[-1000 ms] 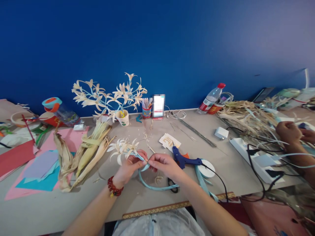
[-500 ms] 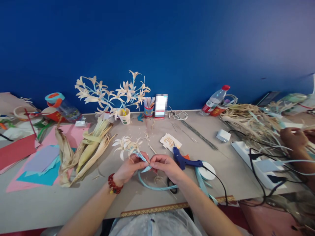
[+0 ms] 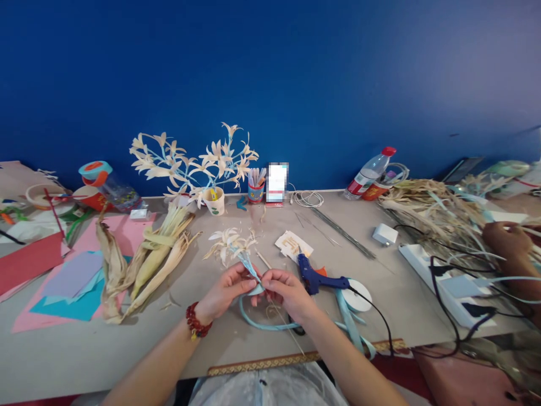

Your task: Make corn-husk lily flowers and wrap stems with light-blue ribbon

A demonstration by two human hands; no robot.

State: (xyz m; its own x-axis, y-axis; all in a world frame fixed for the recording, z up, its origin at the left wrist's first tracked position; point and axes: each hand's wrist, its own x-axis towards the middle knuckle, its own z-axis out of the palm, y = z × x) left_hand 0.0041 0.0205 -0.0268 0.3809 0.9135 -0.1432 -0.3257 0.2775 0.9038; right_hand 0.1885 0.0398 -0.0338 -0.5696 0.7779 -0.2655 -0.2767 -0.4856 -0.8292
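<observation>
My left hand (image 3: 234, 286), with a red bead bracelet at its wrist, is closed round the blue-wrapped stem of a small bunch of pale husk flowers (image 3: 229, 246). The blooms point up and away from me. Fingertips of my right hand (image 3: 288, 291) pinch the same stem just below, where light blue ribbon (image 3: 266, 326) goes round it. That ribbon loops under both hands towards the right. Bare wire (image 3: 295, 337) sticks out below my right fingers. Exactly which fingers press the ribbon is hidden. Dark scissor handles show partly behind my right wrist.
A blue glue gun (image 3: 316, 277) lies right of my hands, beside a white ribbon roll (image 3: 359, 298). Corn husks (image 3: 158, 256) and coloured paper (image 3: 70, 301) are left. Flowers stand in a cup (image 3: 214, 204) behind. A power strip (image 3: 439, 290) and another person's hand (image 3: 507, 242) are right.
The flower bunch has turned and shifted right, its stem now steeper. My hands have moved slightly right, and the wire end now shows lower down, pointing towards me.
</observation>
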